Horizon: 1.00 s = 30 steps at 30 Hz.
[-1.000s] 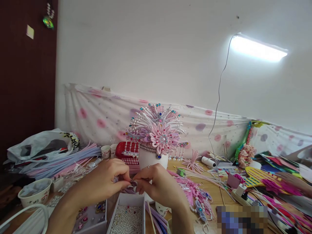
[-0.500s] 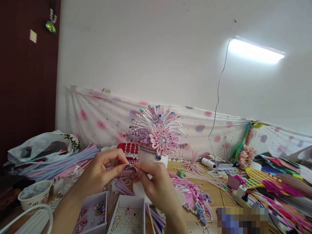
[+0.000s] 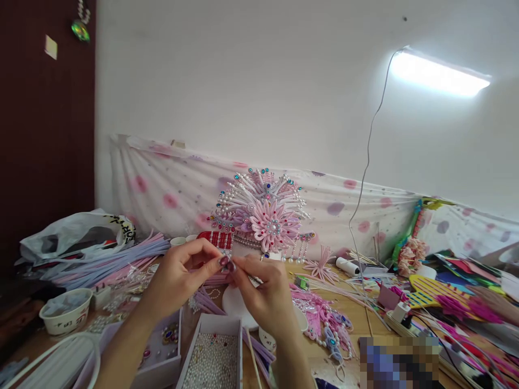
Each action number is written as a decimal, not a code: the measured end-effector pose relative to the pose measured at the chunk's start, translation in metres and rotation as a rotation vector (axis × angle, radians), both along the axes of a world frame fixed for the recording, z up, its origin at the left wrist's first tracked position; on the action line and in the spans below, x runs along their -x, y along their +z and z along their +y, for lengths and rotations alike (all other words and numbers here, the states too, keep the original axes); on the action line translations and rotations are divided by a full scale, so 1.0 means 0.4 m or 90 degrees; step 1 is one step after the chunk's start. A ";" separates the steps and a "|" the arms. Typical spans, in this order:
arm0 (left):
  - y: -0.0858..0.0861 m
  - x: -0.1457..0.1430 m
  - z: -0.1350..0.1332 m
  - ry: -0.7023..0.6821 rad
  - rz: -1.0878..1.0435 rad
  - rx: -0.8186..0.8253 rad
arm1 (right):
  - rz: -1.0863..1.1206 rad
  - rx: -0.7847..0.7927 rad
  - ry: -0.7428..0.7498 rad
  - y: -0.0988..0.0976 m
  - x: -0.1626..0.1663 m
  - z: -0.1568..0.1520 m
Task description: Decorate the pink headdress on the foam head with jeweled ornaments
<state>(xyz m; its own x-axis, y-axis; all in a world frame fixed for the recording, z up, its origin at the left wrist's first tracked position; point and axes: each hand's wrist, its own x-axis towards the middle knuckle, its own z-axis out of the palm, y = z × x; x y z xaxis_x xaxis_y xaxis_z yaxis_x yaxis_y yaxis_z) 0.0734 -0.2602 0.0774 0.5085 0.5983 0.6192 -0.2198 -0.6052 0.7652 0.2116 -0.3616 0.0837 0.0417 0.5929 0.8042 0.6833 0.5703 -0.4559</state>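
My left hand [image 3: 184, 275] and my right hand [image 3: 261, 283] meet fingertip to fingertip above the table. Both are closed in a pinch, thumbs against forefingers. Whatever lies between the tips is too small and hidden to name. Right behind them stands a beaded headdress [image 3: 267, 221] with a pink flower, white pearl sprays and blue and red gems, on a white stand. Below my hands is a white box [image 3: 239, 351] of small pearl beads [image 3: 211, 359]. Left of it, partly behind my left forearm, a second box [image 3: 162, 370] holds gem pieces.
Bundles of lilac and pink stems [image 3: 109, 265] and a paper tub [image 3: 67, 310] lie to the left. Pink and blue beaded ornaments [image 3: 324, 324] lie on the right. A power strip [image 3: 421, 337] with cables and another person's hand [image 3: 492, 302] are at far right.
The view has shifted slightly. My hands stay pinched together, now a little higher and further right in the picture, with the fingertips turned somewhat.
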 end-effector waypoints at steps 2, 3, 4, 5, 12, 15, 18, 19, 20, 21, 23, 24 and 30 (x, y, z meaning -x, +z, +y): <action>0.009 0.026 0.012 -0.047 0.157 -0.071 | -0.073 0.105 0.074 0.006 -0.026 -0.015; 0.013 0.036 0.013 -0.056 0.232 -0.101 | -0.105 0.152 0.104 0.006 -0.037 -0.019; 0.015 0.042 0.012 -0.058 0.302 -0.125 | -0.130 0.196 0.122 0.005 -0.046 -0.022; 0.017 0.044 0.008 -0.056 0.365 -0.142 | -0.151 0.238 0.127 0.002 -0.052 -0.023; 0.016 0.019 0.003 -0.132 0.406 -0.122 | -0.048 0.396 0.122 -0.006 -0.059 -0.018; 0.015 0.021 0.015 -0.169 0.301 -0.078 | 0.049 0.373 0.150 0.001 -0.054 -0.023; 0.013 0.023 0.023 -0.188 0.218 -0.036 | 0.093 0.353 0.190 0.005 -0.042 -0.026; 0.012 0.021 0.024 -0.188 0.187 -0.021 | 0.102 0.343 0.190 0.005 -0.037 -0.026; 0.011 0.019 0.024 -0.182 0.156 -0.007 | 0.110 0.329 0.182 0.005 -0.030 -0.026; 0.010 0.017 0.024 -0.172 0.125 0.005 | 0.120 0.312 0.164 0.004 -0.024 -0.025; 0.006 0.010 0.021 -0.134 0.067 0.020 | 0.136 0.269 0.113 0.003 -0.008 -0.022; 0.005 0.006 0.018 -0.111 0.043 0.023 | 0.141 0.246 0.087 0.002 0.000 -0.020; -0.002 -0.032 -0.028 0.001 -0.080 0.038 | 0.089 0.116 -0.029 -0.002 0.031 0.000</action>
